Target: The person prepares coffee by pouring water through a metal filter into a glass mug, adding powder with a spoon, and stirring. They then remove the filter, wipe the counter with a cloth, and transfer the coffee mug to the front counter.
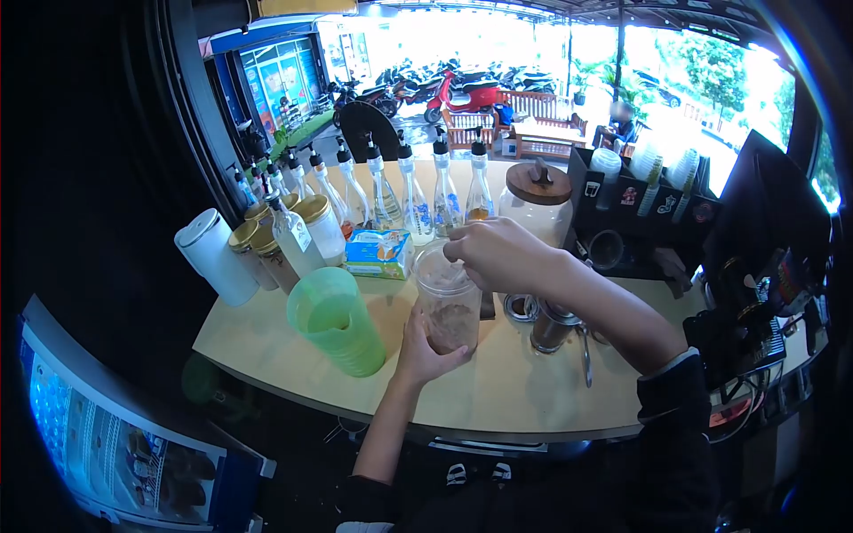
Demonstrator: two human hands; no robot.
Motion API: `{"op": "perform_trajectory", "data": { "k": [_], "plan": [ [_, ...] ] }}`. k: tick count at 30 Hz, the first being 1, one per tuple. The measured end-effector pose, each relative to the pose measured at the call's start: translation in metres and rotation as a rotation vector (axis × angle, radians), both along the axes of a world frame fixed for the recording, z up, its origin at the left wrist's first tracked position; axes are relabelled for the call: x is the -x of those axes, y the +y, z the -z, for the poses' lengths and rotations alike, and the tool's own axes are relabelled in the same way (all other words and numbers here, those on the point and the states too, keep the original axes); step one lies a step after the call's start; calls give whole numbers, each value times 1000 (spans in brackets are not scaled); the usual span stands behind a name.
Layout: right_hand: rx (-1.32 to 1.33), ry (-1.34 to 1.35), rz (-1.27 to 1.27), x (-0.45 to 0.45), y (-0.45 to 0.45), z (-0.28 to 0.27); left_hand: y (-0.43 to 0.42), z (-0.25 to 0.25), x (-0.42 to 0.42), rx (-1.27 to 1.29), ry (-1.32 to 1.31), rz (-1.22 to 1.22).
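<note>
In my head view, I have the left hand (425, 351) wrapped round the lower side of a clear jar (451, 313), whose long axis runs roughly upright. My right hand (502, 252) is over its mouth, fingers curled closed; I can't tell what they pinch. The mouth lies above the left grip and directly below the right fingers, so the right is nearer. A green pitcher (342, 324) is just left of my left grip.
</note>
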State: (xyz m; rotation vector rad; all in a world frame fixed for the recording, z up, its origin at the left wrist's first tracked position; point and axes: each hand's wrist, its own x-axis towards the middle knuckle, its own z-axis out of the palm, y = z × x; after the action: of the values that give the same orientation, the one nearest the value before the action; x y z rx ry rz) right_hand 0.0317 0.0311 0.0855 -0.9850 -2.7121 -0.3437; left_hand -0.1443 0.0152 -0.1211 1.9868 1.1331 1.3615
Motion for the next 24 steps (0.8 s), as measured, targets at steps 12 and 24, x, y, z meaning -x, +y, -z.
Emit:
{"op": "perform_trajectory", "data": {
  "k": [12,24],
  "plan": [
    [-28,590,222,-120,-70,13,-13,-3,3,-669,-106,-208],
    [172,986,769,-268,-115,139,-20,-82,-148,-226,-119,197]
  ]
}}
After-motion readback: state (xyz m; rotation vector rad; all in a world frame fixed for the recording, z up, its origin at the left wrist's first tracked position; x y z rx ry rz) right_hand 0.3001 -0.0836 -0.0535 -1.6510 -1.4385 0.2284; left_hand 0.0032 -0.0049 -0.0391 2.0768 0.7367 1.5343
